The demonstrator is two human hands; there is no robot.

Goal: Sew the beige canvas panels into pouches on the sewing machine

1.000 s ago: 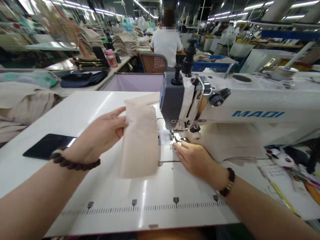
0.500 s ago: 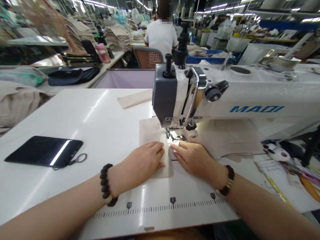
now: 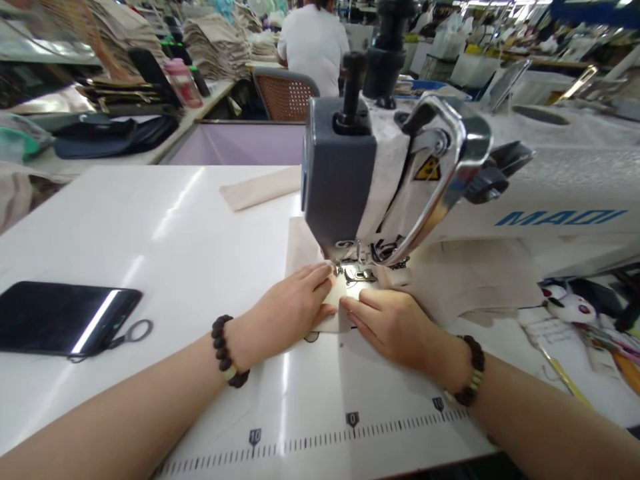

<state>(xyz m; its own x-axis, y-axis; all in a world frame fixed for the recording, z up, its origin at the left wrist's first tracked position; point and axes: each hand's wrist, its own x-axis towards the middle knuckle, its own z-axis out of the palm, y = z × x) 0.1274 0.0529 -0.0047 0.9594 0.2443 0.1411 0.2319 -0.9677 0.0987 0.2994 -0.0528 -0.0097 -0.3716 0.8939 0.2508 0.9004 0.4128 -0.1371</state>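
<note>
A beige fabric piece (image 3: 301, 241) lies under the needle area of the sewing machine (image 3: 340, 173), by the presser foot (image 3: 359, 273). My left hand (image 3: 287, 300) rests flat on it, fingers stretched toward the foot and thumb lower down, pressing the cloth to the table. My right hand (image 3: 400, 327) lies just right of the fabric, fingers extended, with the fingertips touching its right edge near the front corner. Both hands wear dark bead bracelets. The part of the cloth beneath my left palm is hidden.
A phone (image 3: 65, 317) with a ring strap lies on the white table (image 3: 200, 240) at left. A folded beige strip (image 3: 260, 188) sits behind. More beige fabric (image 3: 465, 277) lies under the machine arm. Tools and papers (image 3: 575, 353) are at right. A person in white (image 3: 315, 47) sits ahead.
The fabric has moved away from me under the presser foot, less of it showing at the front. My left hand has slid forward with it. The head view has shifted closer and lower.
</note>
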